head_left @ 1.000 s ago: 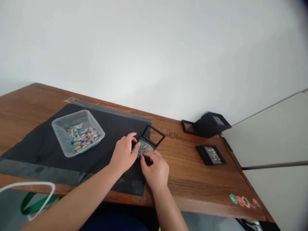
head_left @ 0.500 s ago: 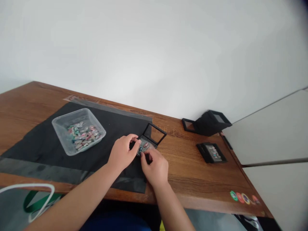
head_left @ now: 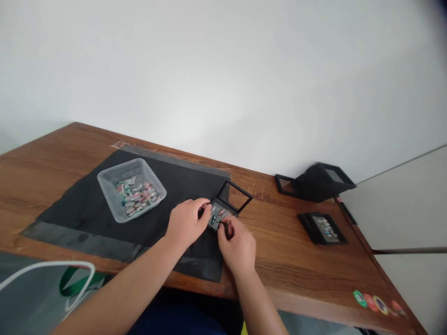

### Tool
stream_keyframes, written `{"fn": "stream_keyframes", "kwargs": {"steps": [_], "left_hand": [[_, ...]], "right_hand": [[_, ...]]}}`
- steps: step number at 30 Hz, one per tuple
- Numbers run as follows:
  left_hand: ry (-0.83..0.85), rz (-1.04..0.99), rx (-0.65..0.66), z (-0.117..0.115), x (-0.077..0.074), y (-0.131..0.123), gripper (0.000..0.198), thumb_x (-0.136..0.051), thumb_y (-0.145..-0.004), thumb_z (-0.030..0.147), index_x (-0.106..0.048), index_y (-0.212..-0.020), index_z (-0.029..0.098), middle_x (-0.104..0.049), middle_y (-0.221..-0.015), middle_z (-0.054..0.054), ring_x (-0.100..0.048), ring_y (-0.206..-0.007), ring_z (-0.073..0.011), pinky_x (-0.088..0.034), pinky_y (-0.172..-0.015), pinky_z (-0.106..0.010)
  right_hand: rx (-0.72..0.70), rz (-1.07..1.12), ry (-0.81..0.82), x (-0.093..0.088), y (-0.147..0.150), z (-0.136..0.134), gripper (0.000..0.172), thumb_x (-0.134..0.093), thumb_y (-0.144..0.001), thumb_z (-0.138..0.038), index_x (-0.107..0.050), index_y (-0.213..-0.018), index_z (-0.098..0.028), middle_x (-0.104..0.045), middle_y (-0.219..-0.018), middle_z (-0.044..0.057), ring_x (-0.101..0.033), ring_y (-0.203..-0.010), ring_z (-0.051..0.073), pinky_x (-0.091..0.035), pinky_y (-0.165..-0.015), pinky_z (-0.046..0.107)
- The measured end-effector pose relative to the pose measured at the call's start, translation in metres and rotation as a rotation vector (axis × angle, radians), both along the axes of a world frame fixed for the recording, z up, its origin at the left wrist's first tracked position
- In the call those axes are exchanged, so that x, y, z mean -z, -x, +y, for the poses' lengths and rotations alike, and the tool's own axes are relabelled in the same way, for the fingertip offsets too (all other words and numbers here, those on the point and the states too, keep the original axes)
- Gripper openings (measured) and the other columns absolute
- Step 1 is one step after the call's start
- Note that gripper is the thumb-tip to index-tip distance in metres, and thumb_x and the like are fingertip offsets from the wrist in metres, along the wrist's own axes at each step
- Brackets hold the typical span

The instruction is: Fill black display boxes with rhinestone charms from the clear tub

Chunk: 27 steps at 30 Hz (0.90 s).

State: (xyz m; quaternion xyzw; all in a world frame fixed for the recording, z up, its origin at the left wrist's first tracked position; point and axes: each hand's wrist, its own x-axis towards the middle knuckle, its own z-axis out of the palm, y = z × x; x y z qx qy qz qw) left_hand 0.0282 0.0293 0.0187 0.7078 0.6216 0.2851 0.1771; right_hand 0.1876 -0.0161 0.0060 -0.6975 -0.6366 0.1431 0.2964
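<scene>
A small black display case (head_left: 223,211) lies open on the black mat (head_left: 87,209), its framed lid (head_left: 238,195) tilted up behind it. Several small coloured pieces sit inside the case. My left hand (head_left: 186,223) curls round the case's left edge and holds it. My right hand (head_left: 237,244) is pinched at the case's front right corner, fingertips down among the pieces; what it pinches is too small to make out. A clear plastic tray (head_left: 104,184) with several coloured pieces stands on the mat to the left.
A wooden table (head_left: 296,260) runs along a white wall. A stack of black cases (head_left: 319,181) and one closed filled case (head_left: 323,228) lie at the right. Round stickers (head_left: 375,302) mark the front right edge. A white-rimmed bag (head_left: 49,284) sits below the front left edge.
The camera view shifted, so everything sits further right in the picture. My hands stay at the open case; the right fingertips have moved slightly along its front.
</scene>
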Motion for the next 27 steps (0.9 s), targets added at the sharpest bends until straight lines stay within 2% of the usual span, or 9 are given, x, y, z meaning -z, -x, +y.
{"fn": "stream_keyframes", "kwargs": {"steps": [4,13,17,20,23,27], "left_hand": [[0.001,-0.035,0.006,0.002,0.002,0.003,0.022,-0.056,-0.094,0.031,-0.075,-0.103,0.025,-0.077,-0.091,-0.004,-0.072,-0.085,-0.0227,-0.052,-0.078,-0.034],[-0.052,-0.079,0.053,0.003,0.006,0.002,0.017,-0.058,-0.092,0.027,-0.071,-0.103,0.023,-0.075,-0.094,-0.005,-0.069,-0.091,-0.0244,-0.053,-0.083,-0.038],[-0.203,-0.11,0.108,0.002,0.002,0.002,0.016,-0.058,-0.09,0.02,-0.066,-0.104,0.019,-0.071,-0.105,-0.008,-0.063,-0.102,-0.0267,-0.05,-0.093,-0.042],[-0.356,-0.198,0.116,0.001,-0.003,0.002,0.021,-0.058,-0.088,0.017,-0.062,-0.108,0.019,-0.068,-0.102,-0.008,-0.061,-0.098,-0.0251,-0.049,-0.091,-0.042],[-0.39,-0.313,0.079,0.001,-0.009,0.001,0.029,-0.063,-0.085,0.019,-0.06,-0.114,0.019,-0.066,-0.102,-0.007,-0.06,-0.096,-0.0233,-0.049,-0.09,-0.04],[-0.27,-0.59,-0.089,0.006,-0.026,0.013,0.021,-0.062,-0.087,0.026,-0.063,-0.107,0.022,-0.066,-0.099,-0.005,-0.061,-0.089,-0.0191,-0.05,-0.078,-0.032]], "right_hand": [[-0.011,0.025,0.041,-0.002,-0.001,0.002,0.023,-0.058,-0.085,-0.029,-0.074,-0.101,-0.025,-0.057,-0.064,-0.003,-0.055,-0.058,0.016,-0.034,-0.057,0.026],[-0.06,0.039,0.001,-0.002,-0.003,0.002,0.022,-0.057,-0.087,-0.029,-0.076,-0.096,-0.024,-0.062,-0.068,-0.001,-0.056,-0.061,0.016,-0.039,-0.061,0.027],[-0.068,0.05,0.004,-0.001,-0.005,0.002,0.023,-0.057,-0.089,-0.031,-0.076,-0.1,-0.024,-0.063,-0.07,0.0,-0.056,-0.061,0.016,-0.039,-0.061,0.027],[-0.079,0.058,0.01,-0.001,-0.006,0.002,0.025,-0.056,-0.09,-0.032,-0.076,-0.103,-0.024,-0.063,-0.069,0.0,-0.056,-0.061,0.017,-0.04,-0.061,0.027],[-0.087,0.054,0.008,-0.001,-0.007,0.002,0.026,-0.055,-0.091,-0.034,-0.075,-0.103,-0.024,-0.059,-0.066,-0.001,-0.056,-0.061,0.017,-0.039,-0.06,0.027],[-0.072,0.103,0.019,0.002,-0.008,0.003,0.026,-0.056,-0.091,-0.037,-0.072,-0.105,-0.021,-0.05,-0.06,-0.005,-0.052,-0.055,0.015,-0.037,-0.056,0.026]]}}
